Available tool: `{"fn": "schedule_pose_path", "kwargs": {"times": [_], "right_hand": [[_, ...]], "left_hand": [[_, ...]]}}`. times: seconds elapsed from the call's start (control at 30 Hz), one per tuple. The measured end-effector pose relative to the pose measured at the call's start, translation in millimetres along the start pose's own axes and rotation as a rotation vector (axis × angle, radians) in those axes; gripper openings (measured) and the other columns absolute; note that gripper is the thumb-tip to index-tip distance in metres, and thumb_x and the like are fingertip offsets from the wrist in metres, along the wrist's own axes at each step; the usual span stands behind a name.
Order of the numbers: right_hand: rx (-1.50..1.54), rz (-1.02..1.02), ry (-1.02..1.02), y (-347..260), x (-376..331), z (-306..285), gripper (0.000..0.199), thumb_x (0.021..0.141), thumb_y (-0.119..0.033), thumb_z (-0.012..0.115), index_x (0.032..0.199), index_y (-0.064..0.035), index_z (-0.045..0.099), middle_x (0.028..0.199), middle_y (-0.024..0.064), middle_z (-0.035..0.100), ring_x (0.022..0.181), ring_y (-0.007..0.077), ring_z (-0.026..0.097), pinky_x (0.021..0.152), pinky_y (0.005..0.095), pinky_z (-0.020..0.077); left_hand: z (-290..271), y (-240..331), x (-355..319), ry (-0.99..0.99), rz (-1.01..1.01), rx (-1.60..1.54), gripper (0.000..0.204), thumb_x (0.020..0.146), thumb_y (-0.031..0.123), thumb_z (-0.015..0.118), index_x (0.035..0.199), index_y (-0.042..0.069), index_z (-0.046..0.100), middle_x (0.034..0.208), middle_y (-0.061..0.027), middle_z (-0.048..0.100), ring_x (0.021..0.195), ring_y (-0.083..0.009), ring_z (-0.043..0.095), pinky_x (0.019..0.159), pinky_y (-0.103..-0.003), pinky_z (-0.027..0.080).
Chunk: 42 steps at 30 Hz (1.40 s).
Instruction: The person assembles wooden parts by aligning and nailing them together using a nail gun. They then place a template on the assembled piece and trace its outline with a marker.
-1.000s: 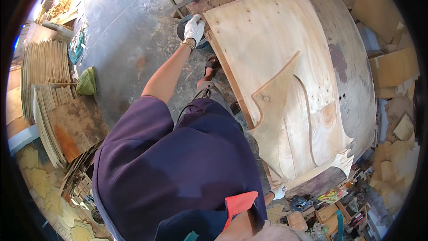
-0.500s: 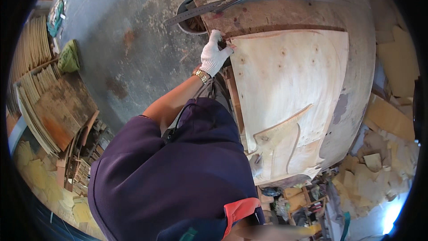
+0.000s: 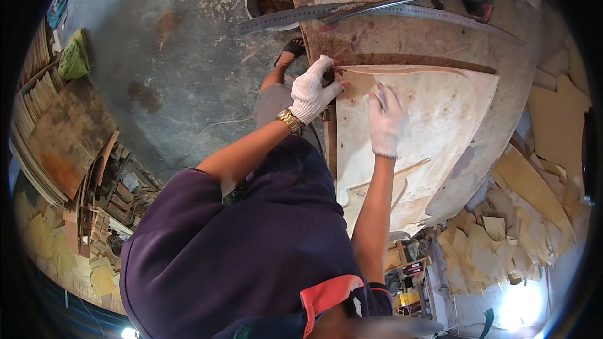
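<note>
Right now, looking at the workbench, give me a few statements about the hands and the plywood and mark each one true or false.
1. Both hands wear white work gloves. True.
2. The right hand lies flat on the pale plywood sheet. True.
3. The left hand hangs free, away from the sheet. False: it is at the sheet's near corner, by the bench edge.
4. A long metal ruler lies on the bench beyond the sheet. True.
5. The plywood sheet lies on the floor. False: it rests on the worn wooden bench.
6. The left wrist is bare. False: it wears a gold-coloured watch.
</note>
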State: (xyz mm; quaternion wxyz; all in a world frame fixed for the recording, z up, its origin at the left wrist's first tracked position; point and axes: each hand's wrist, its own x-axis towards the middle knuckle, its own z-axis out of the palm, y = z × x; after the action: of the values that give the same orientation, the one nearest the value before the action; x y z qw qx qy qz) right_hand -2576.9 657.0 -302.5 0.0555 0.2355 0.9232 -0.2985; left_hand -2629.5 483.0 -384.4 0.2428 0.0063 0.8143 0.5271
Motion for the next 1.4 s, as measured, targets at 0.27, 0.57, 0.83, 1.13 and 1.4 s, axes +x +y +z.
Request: {"fn": "schedule_pose_path", "kwargs": {"times": [0.27,0.57,0.83,1.13,1.4], "right_hand": [[-0.003,-0.038,-0.134,-7.9,31.0,27.7,0.025,0.084,-0.016,0.077,0.108,-0.0092,0.073,0.107,0.0106,0.061,0.092,0.0306,0.067,0.077,0.0402,0.0547],[0.146,-0.059,-0.167,8.2,33.1,28.4,0.023,0.084,-0.010,0.079,0.101,0.0021,0.070,0.099,0.0104,0.057,0.087,0.0249,0.062,0.078,0.0339,0.0520],[0.076,-0.052,-0.171,5.8,34.9,25.8,0.024,0.085,-0.017,0.079,0.097,0.0011,0.069,0.102,0.0117,0.061,0.089,0.0268,0.064,0.079,0.0364,0.0520],[0.101,-0.048,-0.152,9.3,32.2,25.2,0.026,0.082,-0.018,0.079,0.100,-0.0024,0.070,0.106,0.0142,0.062,0.096,0.0348,0.066,0.080,0.0401,0.0527],[0.109,0.135,0.138,23.2,2.5,21.6,0.030,0.087,-0.017,0.073,0.110,0.0016,0.067,0.106,0.0184,0.064,0.100,0.0341,0.066,0.084,0.0404,0.0539]], "left_hand": [[4.8,-3.1,-4.8,0.034,0.111,0.091,0.042,0.080,0.021,0.082,0.118,0.010,0.066,0.110,-0.0091,0.066,0.095,-0.0317,0.070,0.074,-0.039,0.058],[6.2,-3.4,-6.3,0.110,0.254,0.201,0.042,0.083,0.024,0.080,0.120,0.012,0.064,0.107,-0.0074,0.065,0.081,-0.0316,0.071,0.063,-0.041,0.058],[7.2,-5.1,-5.6,0.131,0.287,0.233,0.041,0.083,0.025,0.080,0.119,0.011,0.065,0.105,-0.0068,0.065,0.081,-0.0310,0.071,0.063,-0.041,0.057],[8.3,-1.9,-5.5,0.136,0.263,0.211,0.035,0.084,0.023,0.080,0.113,0.010,0.067,0.100,-0.0085,0.067,0.083,-0.0301,0.071,0.066,-0.039,0.057],[-1.2,-0.8,-3.8,0.002,0.029,0.073,0.059,0.083,0.017,0.084,0.134,0.011,0.056,0.106,-0.0090,0.067,0.088,-0.0214,0.066,0.080,-0.034,0.054]]}}
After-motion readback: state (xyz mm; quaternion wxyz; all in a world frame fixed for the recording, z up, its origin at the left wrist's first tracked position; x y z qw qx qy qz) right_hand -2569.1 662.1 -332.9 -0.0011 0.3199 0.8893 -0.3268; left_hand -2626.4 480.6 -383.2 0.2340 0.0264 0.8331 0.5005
